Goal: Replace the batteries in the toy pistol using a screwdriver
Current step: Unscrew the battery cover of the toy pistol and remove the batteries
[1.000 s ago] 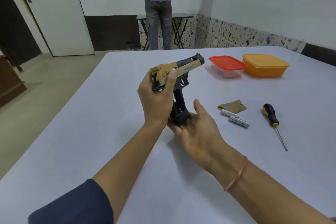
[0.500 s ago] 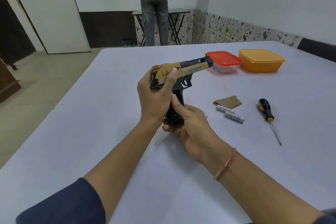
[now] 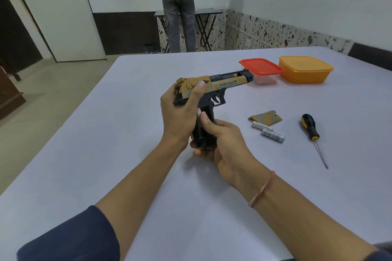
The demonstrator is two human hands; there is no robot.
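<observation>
Toy pistol (image 3: pixel 218 87) barrel points right, slightly away.

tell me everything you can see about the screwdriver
The screwdriver lies flat on the pale table, right of the two batteries and touching nothing else. It has a stubby black and yellow handle, seemingly plastic, pointing away from the person, and a thin bare metal shaft running toward them. Neither hand touches it; both are on the toy pistol.

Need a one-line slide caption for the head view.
Both hands grip the toy pistol above the table; cover panel, two batteries and screwdriver lie alongside.
</observation>
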